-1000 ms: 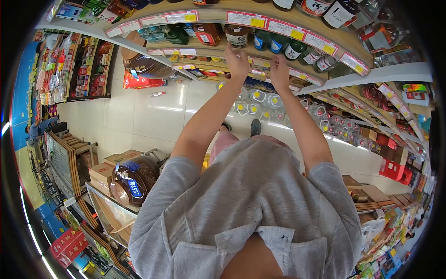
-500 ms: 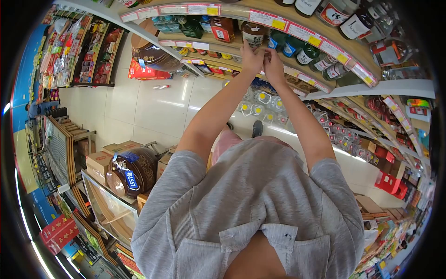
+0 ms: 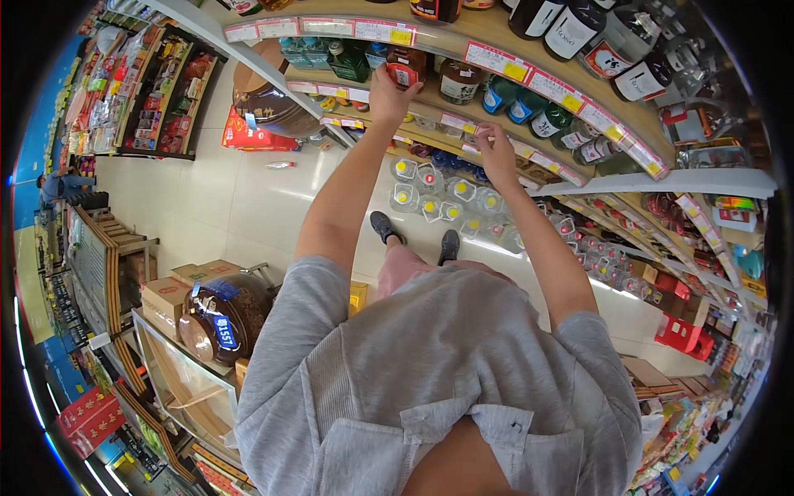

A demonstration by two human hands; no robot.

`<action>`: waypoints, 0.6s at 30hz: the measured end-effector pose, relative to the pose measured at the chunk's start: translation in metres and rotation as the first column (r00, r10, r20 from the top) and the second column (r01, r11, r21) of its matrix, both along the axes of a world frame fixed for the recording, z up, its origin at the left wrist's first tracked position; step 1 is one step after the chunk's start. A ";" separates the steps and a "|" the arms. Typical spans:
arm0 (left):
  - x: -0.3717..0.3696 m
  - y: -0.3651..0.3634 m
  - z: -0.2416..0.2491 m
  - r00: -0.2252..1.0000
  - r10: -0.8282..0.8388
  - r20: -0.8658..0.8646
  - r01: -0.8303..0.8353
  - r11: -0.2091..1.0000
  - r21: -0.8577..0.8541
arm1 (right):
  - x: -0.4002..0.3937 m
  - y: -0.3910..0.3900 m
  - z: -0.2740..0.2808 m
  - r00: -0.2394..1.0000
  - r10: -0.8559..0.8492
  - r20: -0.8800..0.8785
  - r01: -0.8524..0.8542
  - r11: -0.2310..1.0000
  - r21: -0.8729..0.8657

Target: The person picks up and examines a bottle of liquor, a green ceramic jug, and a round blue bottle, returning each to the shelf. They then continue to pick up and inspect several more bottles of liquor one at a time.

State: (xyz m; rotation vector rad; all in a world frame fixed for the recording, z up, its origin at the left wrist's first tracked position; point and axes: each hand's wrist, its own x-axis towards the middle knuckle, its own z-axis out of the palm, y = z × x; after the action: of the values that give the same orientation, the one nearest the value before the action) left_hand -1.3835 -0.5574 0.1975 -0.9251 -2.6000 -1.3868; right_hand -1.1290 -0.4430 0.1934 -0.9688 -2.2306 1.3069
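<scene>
My left hand reaches to the middle shelf, its fingers and thumb around the lower part of an amber bottle with a red label. Right of that stands a dark brown bottle with a pale label, touched by neither hand. My right hand is in front of the shelf edge, near the price strip, with its fingers loosely bent and apart and nothing visible in them. Green bottles with blue or white labels line the shelf to the right; a dark green bottle is on the left.
Large clear jugs with yellow and red caps stand on the floor below the shelves. Dark bottles fill the upper shelf. A big brown jar and cartons are behind on the left. Another person is far left.
My left hand has moved left from the dark brown bottle to the amber bottle. My right hand has come away from the left, down and slightly right. My body has shifted slightly.
</scene>
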 end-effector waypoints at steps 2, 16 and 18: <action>0.004 -0.002 -0.001 1.000 -0.002 0.014 0.002 1.000 0.008 | 0.004 0.002 -0.012 1.000 -0.005 -0.008 0.005 1.000 0.026; 0.018 0.017 -0.026 1.000 0.013 0.028 -0.017 0.987 0.157 | -0.005 -0.015 -0.018 0.998 0.039 0.047 -0.039 0.999 -0.006; 0.018 0.005 -0.037 0.994 0.010 0.104 -0.034 0.974 0.226 | -0.015 -0.015 -0.033 0.998 0.065 0.025 -0.062 0.992 -0.110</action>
State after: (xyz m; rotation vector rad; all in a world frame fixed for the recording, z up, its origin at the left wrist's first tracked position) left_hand -1.3653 -0.5525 0.1600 -0.8108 -2.4414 -1.7242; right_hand -1.1435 -0.4583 0.1608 -0.9670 -2.2489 1.4651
